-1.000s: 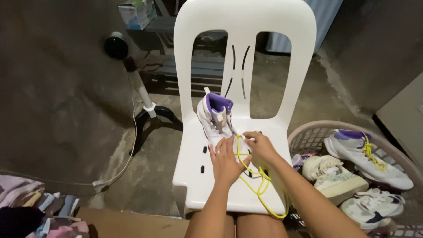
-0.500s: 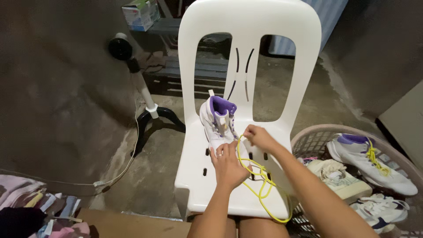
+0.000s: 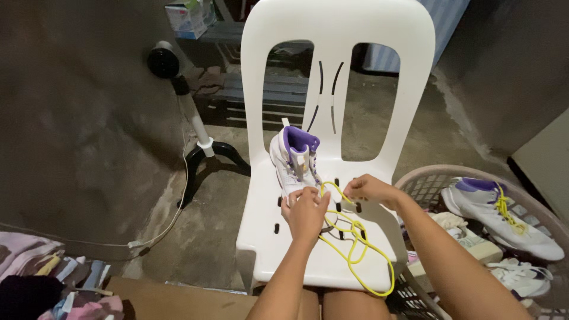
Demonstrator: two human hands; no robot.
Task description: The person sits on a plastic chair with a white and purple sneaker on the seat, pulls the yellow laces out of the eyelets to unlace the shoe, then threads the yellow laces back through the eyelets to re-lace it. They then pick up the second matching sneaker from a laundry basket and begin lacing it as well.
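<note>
A white high-top sneaker with a purple collar (image 3: pixel 294 159) stands on the seat of a white plastic chair (image 3: pixel 338 35), toe toward me. My left hand (image 3: pixel 306 214) rests on its toe, fingers curled over the front. My right hand (image 3: pixel 368 189) pinches a yellow shoelace (image 3: pixel 354 249) just right of the shoe. The lace runs from the shoe's front through my fingers and lies in loose loops over the seat's front edge.
A round mesh laundry basket (image 3: pixel 418 181) at the right holds several sneakers, one white with a purple collar and yellow laces (image 3: pixel 504 216). A fan stand (image 3: pixel 198 142) with a cord is on the concrete floor at left. Folded clothes (image 3: pixel 35 278) lie at bottom left.
My right hand has pulled the yellow lace from beside the shoe out to the right. My left hand has slid a little up onto the toe. The lace loops have shifted on the seat.
</note>
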